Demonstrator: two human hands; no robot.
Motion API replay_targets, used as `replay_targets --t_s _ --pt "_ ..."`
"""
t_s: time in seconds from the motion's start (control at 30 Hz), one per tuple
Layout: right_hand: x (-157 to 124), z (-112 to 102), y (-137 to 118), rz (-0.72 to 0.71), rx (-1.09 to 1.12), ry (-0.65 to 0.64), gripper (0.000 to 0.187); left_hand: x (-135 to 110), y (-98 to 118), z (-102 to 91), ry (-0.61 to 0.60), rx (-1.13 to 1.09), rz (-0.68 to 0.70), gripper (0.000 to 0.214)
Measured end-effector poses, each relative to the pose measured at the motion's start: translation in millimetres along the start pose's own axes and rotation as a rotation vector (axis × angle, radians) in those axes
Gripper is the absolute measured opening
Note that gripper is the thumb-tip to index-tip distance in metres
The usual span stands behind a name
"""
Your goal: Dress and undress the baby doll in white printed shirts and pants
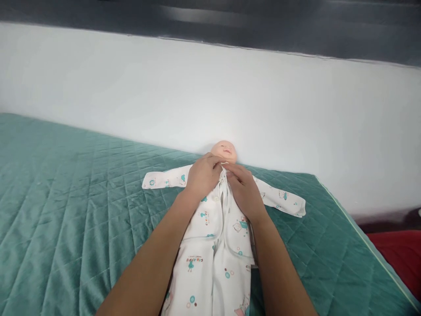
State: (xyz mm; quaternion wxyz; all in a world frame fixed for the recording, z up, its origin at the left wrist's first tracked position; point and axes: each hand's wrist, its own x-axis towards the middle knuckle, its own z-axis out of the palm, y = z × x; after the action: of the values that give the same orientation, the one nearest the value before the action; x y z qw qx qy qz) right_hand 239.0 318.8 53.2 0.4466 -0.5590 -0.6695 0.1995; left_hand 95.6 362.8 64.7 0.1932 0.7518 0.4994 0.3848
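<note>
A baby doll (224, 151) lies on its back on a green quilted bedspread (72, 193), its head against the wall. It wears a white printed sleepsuit (210, 245) with sleeves spread to both sides. My left hand (203, 175) and my right hand (242, 189) rest on the doll's chest just below its chin. Their fingertips meet at the neckline and pinch the suit's front edges, fingers closed on the cloth.
A white wall (230, 96) runs along the far side of the bed. The bed's right edge (362, 239) slants down to the right, with something red (399, 254) beyond it. Wide green quilt lies to the left.
</note>
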Motion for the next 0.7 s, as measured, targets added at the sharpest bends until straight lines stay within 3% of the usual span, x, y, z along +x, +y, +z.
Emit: replay_targets --t_s 0.13,0.27,0.47,0.6,0.7 --pt "-3.8 -10.7 -12.4 0.139 0.082 0.044 0.028 -5.1 6.7 -11.5 0.007 0.015 0.046 0.032" --pt "-11.2 -23.3 -35.8 0.253 -0.07 0.008 0.021 -13.2 17.4 -34.5 -0.137 -0.084 -0.015 0.02" --pt "-21.0 -28.4 -53.2 0.243 -0.318 -0.142 0.028 -20.2 21.9 -61.7 -0.445 -0.203 -0.165 0.017" --pt "-24.8 -33.1 -55.0 0.213 -0.436 -0.238 0.026 -21.0 21.7 -61.6 -0.453 -0.201 -0.188 0.016" --pt "-23.6 -33.9 -52.9 0.195 -0.453 -0.229 0.03 -21.4 23.3 -60.0 -0.445 -0.171 -0.177 0.012"
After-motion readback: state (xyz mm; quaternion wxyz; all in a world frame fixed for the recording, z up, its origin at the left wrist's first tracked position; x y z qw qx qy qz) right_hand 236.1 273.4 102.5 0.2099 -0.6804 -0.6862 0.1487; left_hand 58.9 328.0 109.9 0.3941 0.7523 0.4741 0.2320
